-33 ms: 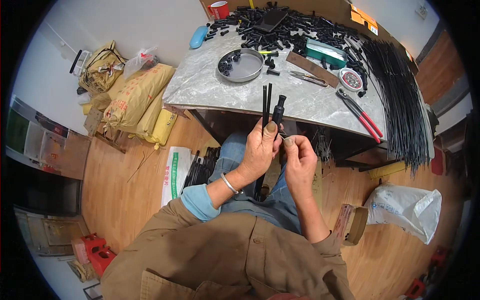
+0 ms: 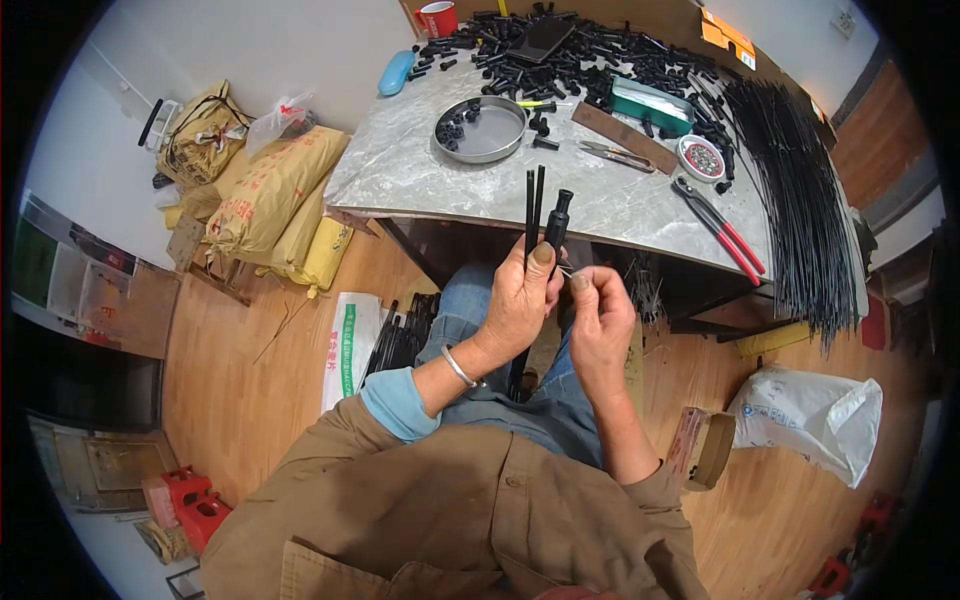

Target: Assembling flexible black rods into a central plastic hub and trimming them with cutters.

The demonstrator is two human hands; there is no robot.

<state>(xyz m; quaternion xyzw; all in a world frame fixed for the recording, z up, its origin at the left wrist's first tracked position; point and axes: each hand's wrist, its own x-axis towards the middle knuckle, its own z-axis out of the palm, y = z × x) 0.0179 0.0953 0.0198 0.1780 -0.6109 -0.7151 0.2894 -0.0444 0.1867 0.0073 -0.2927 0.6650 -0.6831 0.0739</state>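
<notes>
Currently, two slender black rods [image 2: 535, 205] and a black fitting [image 2: 558, 225] are being held roughly upright in the left hand [image 2: 515, 300], above the lap and near the front edge of the grey surface [image 2: 400, 150]. The fingers of that hand are being curled around them, its thumb being pressed to the fitting. At five o'clock from the fitting, the thumb and forefinger of the right hand [image 2: 600, 325] are being pressed together beside a thin strand [image 2: 565, 267]; whether it is being pinched cannot be told at this size.

With the hands as the clock's centre, a round metal tray [image 2: 500, 135] is being supported by the surface at eleven, and a heap of black fittings [image 2: 640, 60] at twelve, where a dark phone [image 2: 541, 40] is being borne on top. At one, a brown bar [image 2: 610, 127] is being displayed; at two, red-handled pliers [image 2: 742, 247] are being flanked by a long bundle of black rods [image 2: 800, 200].
</notes>
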